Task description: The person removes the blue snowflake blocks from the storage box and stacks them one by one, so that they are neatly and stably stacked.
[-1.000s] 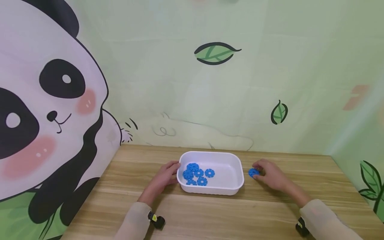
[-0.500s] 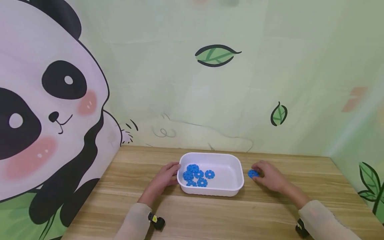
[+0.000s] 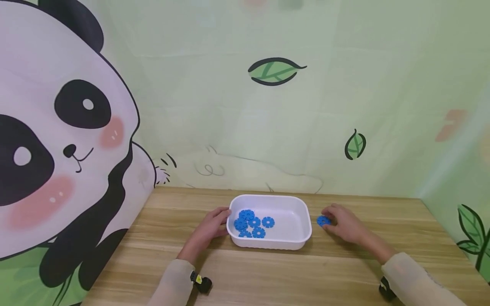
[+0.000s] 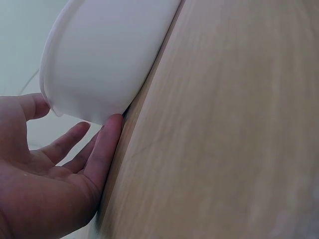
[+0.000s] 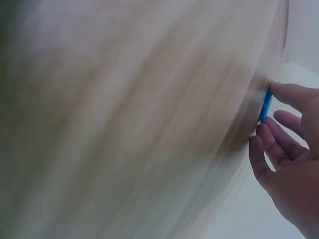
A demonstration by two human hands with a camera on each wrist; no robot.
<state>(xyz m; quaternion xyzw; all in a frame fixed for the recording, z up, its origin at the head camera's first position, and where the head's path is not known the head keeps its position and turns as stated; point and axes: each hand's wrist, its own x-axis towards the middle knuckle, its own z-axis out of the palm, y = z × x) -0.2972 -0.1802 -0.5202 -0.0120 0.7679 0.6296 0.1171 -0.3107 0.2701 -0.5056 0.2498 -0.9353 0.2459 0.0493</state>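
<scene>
Since the frame a second ago, only the head view has tipped slightly; the left hand (image 3: 208,224) and right hand (image 3: 347,224) keep their places at the table (image 3: 268,276). From the head view we see a white tub (image 3: 289,221) near the middle of the table's back edge, its left end touched by the left hand's fingers. Several notched blue pieces (image 3: 258,233) lie in its left half, some overlapping. Just beyond the tub's right end, well short of the table's right edge, the right hand pinches a loose disc (image 3: 321,220), also blue. Behind the back edge we see a green wall (image 3: 214,106) bearing leaves. From the left wrist we see spread, relaxed fingers, one tip at the tub's rim, others against its lower side. From the right wrist we see the disc nearly edge-on, gripped between fingertips close to the table; whether it touches, we cannot tell.
</scene>
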